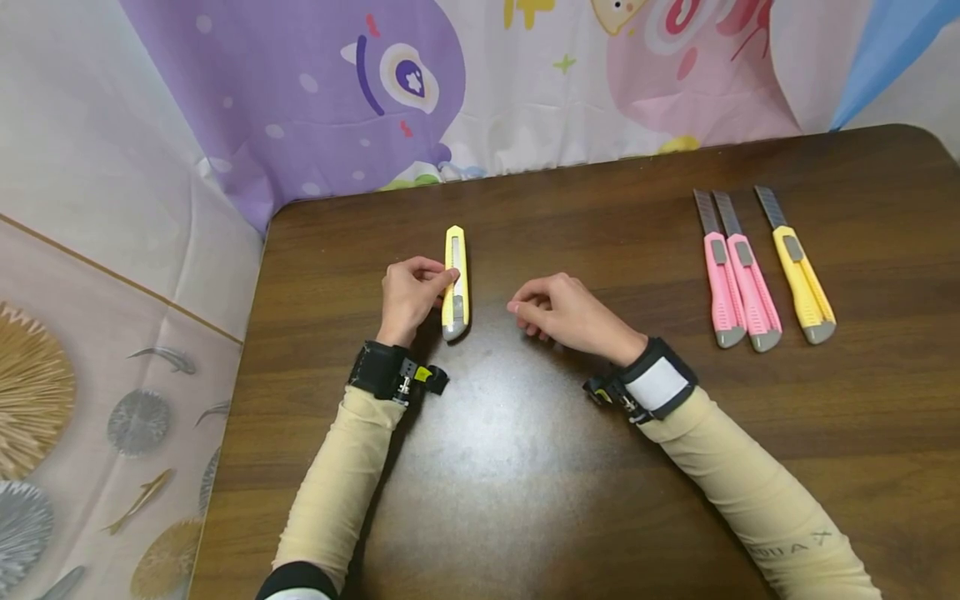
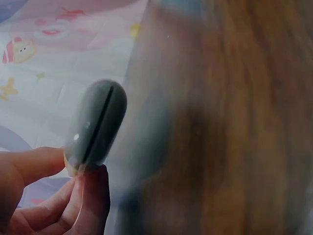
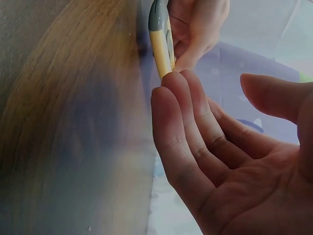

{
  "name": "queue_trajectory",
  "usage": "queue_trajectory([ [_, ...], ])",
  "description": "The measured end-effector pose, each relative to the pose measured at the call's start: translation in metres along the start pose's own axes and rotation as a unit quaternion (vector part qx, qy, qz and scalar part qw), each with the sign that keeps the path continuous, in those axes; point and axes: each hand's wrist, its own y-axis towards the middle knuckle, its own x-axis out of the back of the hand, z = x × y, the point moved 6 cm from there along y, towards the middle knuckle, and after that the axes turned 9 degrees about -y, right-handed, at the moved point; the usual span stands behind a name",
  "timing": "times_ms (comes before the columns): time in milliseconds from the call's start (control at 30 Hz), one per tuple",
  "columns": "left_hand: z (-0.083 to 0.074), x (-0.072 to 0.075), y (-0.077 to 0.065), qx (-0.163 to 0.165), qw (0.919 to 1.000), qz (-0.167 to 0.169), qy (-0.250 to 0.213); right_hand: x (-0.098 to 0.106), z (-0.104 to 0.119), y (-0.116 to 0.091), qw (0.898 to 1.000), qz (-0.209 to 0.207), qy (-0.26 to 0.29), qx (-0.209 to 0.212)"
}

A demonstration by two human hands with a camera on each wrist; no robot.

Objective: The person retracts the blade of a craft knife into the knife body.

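My left hand (image 1: 408, 293) pinches a yellow box cutter (image 1: 455, 287) between thumb and fingers, near the left side of the table. No blade shows beyond its tip, and the grey slider stands near its grey end cap (image 2: 98, 122). That end faces the left wrist camera. To the right of the cutter, apart from it, my right hand (image 1: 573, 317) hovers with relaxed, slightly bent fingers (image 3: 168, 117) and a spread thumb, holding nothing.
At the right lie two pink box cutters (image 1: 725, 292) (image 1: 753, 292) and another yellow box cutter (image 1: 804, 283), side by side with blades extended away from me. They rest on the brown wooden table (image 1: 600, 500). A patterned curtain (image 1: 540, 92) hangs along the far edge.
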Motion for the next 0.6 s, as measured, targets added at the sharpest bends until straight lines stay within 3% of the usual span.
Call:
queue_trajectory([
  [600,-0.0003,0.0067,0.0006,0.005,0.9988,-0.001,0.049,-0.0034,0.0003,0.0001,1.000,0.006,-0.003,-0.001],
])
